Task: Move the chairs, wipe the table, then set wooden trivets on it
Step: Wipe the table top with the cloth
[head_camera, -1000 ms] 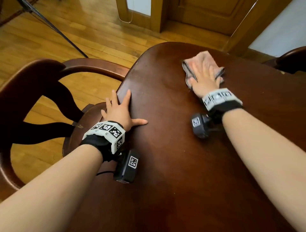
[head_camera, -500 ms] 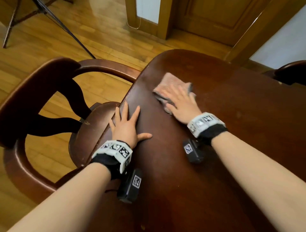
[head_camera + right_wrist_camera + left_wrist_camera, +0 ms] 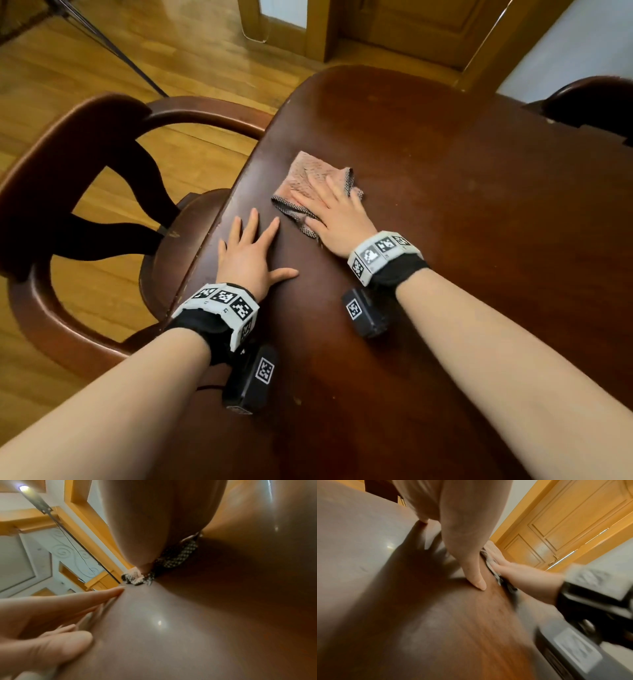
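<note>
A pink cloth (image 3: 310,178) with a checked edge lies on the dark wooden table (image 3: 462,212), near its left edge. My right hand (image 3: 337,214) presses flat on the cloth with straight fingers. In the right wrist view the cloth's checked hem (image 3: 173,557) shows under the palm. My left hand (image 3: 250,251) rests flat on the table just left of the cloth, fingers spread; the left wrist view shows its thumb (image 3: 471,566) on the wood and the right hand (image 3: 518,573) beyond. A dark wooden chair (image 3: 85,192) stands at the table's left side.
A second dark chair (image 3: 589,102) shows at the far right edge of the table. Wooden floor (image 3: 102,61) lies to the left, crossed by a tripod leg (image 3: 116,51). A yellow-brown door (image 3: 424,31) and frame stand beyond the table's far end.
My right hand has drawn the cloth from the far part of the table toward me and to the left, close beside the left hand. The left hand stays put.
</note>
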### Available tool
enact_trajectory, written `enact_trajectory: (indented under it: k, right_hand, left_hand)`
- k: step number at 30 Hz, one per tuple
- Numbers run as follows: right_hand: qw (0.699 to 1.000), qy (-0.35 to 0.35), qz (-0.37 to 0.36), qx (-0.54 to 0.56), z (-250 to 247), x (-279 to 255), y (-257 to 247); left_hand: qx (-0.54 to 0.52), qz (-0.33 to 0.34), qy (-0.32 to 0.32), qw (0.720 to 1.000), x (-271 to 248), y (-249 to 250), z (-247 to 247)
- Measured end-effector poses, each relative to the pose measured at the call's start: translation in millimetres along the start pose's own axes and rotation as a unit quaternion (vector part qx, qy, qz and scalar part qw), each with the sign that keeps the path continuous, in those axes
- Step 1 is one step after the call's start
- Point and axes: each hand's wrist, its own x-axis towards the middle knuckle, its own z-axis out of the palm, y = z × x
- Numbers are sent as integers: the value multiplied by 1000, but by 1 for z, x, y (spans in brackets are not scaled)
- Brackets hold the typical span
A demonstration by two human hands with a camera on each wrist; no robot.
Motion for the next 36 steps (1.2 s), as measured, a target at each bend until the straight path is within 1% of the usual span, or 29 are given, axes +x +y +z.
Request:
enact_trajectory:
  k: [1, 2, 3, 4, 6, 7, 8, 9, 10, 11, 13, 15, 17, 18, 20, 22, 23, 25, 28, 30, 31, 33, 35, 36]
  right_hand:
    - [1000, 9, 29, 7, 3, -20, 17]
    - [996, 20, 80, 16, 6, -38, 37]
    - [988, 34, 149, 24, 8, -59, 59]
    - [972, 49, 225, 36, 9, -82, 79]
    - [928, 73, 357, 80, 13, -117, 104]
    - [907, 76, 401, 100, 14, -125, 108]
    - [892, 72, 431, 113, 14, -125, 107]
    - [884, 65, 445, 125, 13, -118, 102]
    - [884, 55, 443, 136, 8, -106, 94]
    - [893, 49, 425, 139, 5, -91, 84]
    - [932, 48, 341, 117, -2, -52, 55]
    - [966, 39, 241, 86, -2, -27, 12]
    - [987, 13, 146, 59, 11, -30, -30]
    - [993, 6, 110, 43, 19, -41, -42]
    - [997, 8, 72, 25, 34, -74, -42]
    - [997, 7, 77, 14, 39, -103, -14]
    - [995, 8, 101, 12, 37, -113, 4]
    - [983, 8, 183, 26, 26, -121, 45]
    - [948, -3, 305, 89, 0, -94, 97]
    - [935, -4, 341, 99, -20, -55, 104]
    - [937, -3, 337, 95, -25, -34, 98]
    - [950, 5, 295, 102, -27, -2, 67]
    - [966, 20, 232, 112, -14, 4, 26]
    - [975, 19, 193, 105, -5, -6, 7]
  left_hand:
    - [2, 2, -2, 1000, -3, 0, 1]
    - [2, 1, -4, 1000, -7, -2, 2]
    - [2, 0, -8, 1000, -11, -2, 4]
    - [5, 1, -13, 1000, -17, -2, 6]
    - [14, 3, -15, 1000, -25, -1, 9]
    - [11, 0, -13, 1000, -26, 1, 11]
    - [3, -6, -11, 1000, -27, 4, 12]
    - [-3, -12, -11, 1000, -28, 7, 13]
    - [-6, -16, -13, 1000, -28, 10, 13]
    - [-7, -19, -17, 1000, -27, 14, 14]
    - [-12, -24, -17, 999, -25, 17, 15]
    - [-7, -24, -12, 1000, -25, 16, 16]
    - [2, -14, -11, 1000, -28, 13, 17]
    - [3, -8, -10, 1000, -29, 11, 17]
    - [6, 3, -9, 1000, -35, 9, 20]
    - [13, 7, -10, 1000, -39, 8, 21]
    - [16, 7, -11, 1000, -40, 8, 21]
    - [17, 6, -12, 1000, -39, 8, 21]
    - [22, 5, -5, 1000, -40, 7, 22]
    - [24, 5, 2, 1000, -40, 7, 24]
    - [24, 4, 2, 1000, -40, 6, 25]
    - [23, 4, -1, 1000, -39, 6, 25]
    - [22, 4, -6, 1000, -39, 6, 24]
    - [20, 3, -7, 1000, -39, 7, 24]
